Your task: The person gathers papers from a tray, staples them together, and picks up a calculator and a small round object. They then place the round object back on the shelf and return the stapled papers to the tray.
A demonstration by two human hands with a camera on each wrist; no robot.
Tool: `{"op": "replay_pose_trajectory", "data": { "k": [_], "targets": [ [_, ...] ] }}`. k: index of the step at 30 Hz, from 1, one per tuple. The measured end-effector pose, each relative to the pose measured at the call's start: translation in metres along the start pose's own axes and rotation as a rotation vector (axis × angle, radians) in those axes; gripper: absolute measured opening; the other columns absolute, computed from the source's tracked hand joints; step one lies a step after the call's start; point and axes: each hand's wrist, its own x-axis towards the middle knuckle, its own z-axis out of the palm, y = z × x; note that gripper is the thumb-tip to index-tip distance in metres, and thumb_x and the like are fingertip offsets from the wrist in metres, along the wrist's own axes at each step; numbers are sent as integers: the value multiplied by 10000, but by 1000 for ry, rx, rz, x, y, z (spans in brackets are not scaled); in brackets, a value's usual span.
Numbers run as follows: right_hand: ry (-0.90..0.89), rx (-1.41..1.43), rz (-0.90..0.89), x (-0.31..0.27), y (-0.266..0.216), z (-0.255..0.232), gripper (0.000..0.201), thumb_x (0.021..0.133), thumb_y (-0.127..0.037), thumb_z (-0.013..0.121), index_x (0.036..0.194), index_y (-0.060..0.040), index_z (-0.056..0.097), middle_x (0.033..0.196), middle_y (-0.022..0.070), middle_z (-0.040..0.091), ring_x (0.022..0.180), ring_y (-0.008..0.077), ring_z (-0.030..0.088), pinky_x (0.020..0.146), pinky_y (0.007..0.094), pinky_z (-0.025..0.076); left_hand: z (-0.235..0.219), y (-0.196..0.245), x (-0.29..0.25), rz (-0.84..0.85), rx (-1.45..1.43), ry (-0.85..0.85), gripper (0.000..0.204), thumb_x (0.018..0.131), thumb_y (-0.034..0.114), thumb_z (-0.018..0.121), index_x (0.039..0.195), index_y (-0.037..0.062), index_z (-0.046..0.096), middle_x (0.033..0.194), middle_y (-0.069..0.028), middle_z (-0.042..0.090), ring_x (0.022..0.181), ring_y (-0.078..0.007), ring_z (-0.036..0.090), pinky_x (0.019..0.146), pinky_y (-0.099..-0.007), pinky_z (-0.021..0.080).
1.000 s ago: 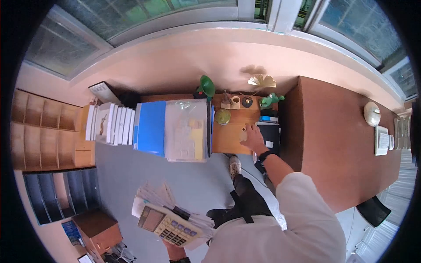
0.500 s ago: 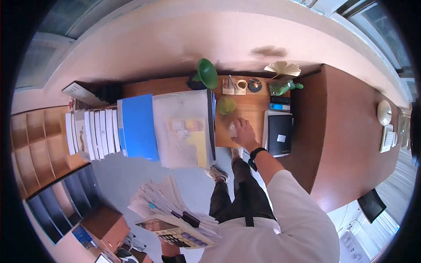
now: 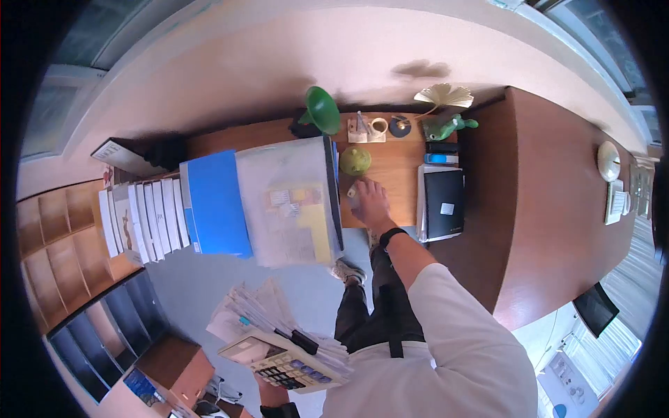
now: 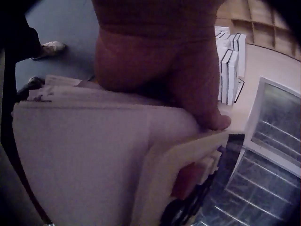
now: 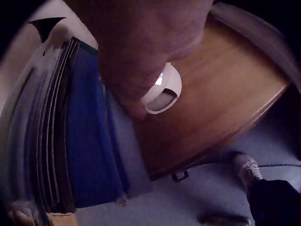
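Observation:
My right hand (image 3: 369,200) lies on the wooden desk (image 3: 394,171) just right of a stack of folders (image 3: 286,202). It holds a small white round object (image 3: 352,194); the right wrist view shows that object (image 5: 163,89) tucked under the palm on the wood. Low in the head view, my left hand (image 3: 273,398) grips a thick sheaf of papers (image 3: 254,317) with a beige calculator (image 3: 282,362) on top. In the left wrist view the thumb (image 4: 214,120) presses on the calculator's edge (image 4: 188,150).
A green ball (image 3: 355,161), a green cone-shaped thing (image 3: 322,110) and a tape holder (image 3: 366,130) stand behind the right hand. A black notebook (image 3: 444,202) lies to its right. Blue folders (image 3: 212,202) and white books (image 3: 143,219) line the left. A big brown table (image 3: 550,202) adjoins.
My right hand has slid left across the desk with the small white object, ending beside the folder stack. The left hand still carries the papers and calculator.

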Motion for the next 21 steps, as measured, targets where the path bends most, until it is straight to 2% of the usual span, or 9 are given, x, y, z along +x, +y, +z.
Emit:
{"op": "replay_pose_trajectory", "data": {
  "k": [2, 7, 9, 12, 14, 16, 17, 19, 21],
  "targets": [
    [17, -13, -100, 0, 0, 3, 847, 593, -267, 810, 1321, -112, 407, 1271, 134, 453, 1186, 335, 437, 984, 451, 368, 3, 1, 4, 26, 73, -4, 446, 995, 308, 392, 1403, 148, 312, 1374, -95, 448, 1229, -273, 483, 1033, -451, 413],
    [29, -28, -87, 7, -14, 6, 800, 590, -244, 793, 1291, -121, 429, 1234, 113, 463, 1160, 301, 460, 962, 439, 388, 22, 9, -2, 60, 192, -7, 453, 989, 296, 407, 1401, 149, 290, 1354, -101, 454, 1216, -268, 490, 1009, -447, 439],
    [-12, -71, -48, 7, -15, 8, 797, 588, -249, 799, 1284, -118, 433, 1232, 113, 464, 1162, 301, 460, 961, 439, 389, 22, 11, -3, 20, 188, 90, 449, 981, 245, 425, 1390, 136, 279, 1330, -110, 468, 1204, -265, 500, 986, -426, 465],
    [5, -42, -76, 4, -8, 7, 852, 618, -316, 802, 1341, -116, 398, 1256, 124, 452, 1183, 314, 434, 972, 453, 370, 27, 13, 1, -26, 80, 57, 443, 982, 232, 423, 1381, 107, 277, 1327, -110, 469, 1180, -263, 520, 961, -402, 486],
    [22, 3, -101, 2, -10, 0, 848, 630, -337, 796, 1341, -96, 401, 1280, 129, 439, 1170, 310, 439, 967, 457, 370, 5, 7, 16, 32, 291, 24, 434, 983, 287, 430, 1358, 90, 331, 1298, -106, 498, 1162, -260, 537, 944, -394, 495],
    [66, -18, -120, -1, -9, -9, 815, 635, -342, 796, 1317, -85, 431, 1262, 137, 459, 1155, 314, 452, 965, 454, 370, -23, 6, 27, -59, 67, -255, 441, 978, 372, 425, 1320, 94, 413, 1267, -107, 535, 1151, -256, 547, 938, -398, 494],
    [113, -44, -137, -6, -9, -13, 783, 641, -346, 796, 1294, -74, 462, 1245, 144, 479, 1139, 318, 464, 964, 452, 370, 48, 16, 17, -56, 133, -80, 512, 984, 456, 341, 1323, 88, 454, 1216, -94, 599, 1060, -256, 615, 886, -424, 529],
    [260, 134, -191, -18, -3, -24, 679, 667, -330, 781, 1238, -67, 524, 1133, 151, 555, 1070, 339, 520, 949, 442, 395, 66, 15, 30, -81, 67, -55, 536, 976, 447, 348, 1294, 36, 479, 1218, -119, 598, 1053, -267, 617, 893, -432, 524],
    [66, 222, -188, -35, 2, -48, 532, 764, -296, 737, 1199, -51, 553, 1055, 131, 603, 1011, 298, 572, 917, 405, 431, 75, 11, 57, -121, -94, -344, 555, 961, 443, 379, 1278, 2, 493, 1224, -143, 595, 1070, -275, 609, 910, -427, 517]
  ]
}}
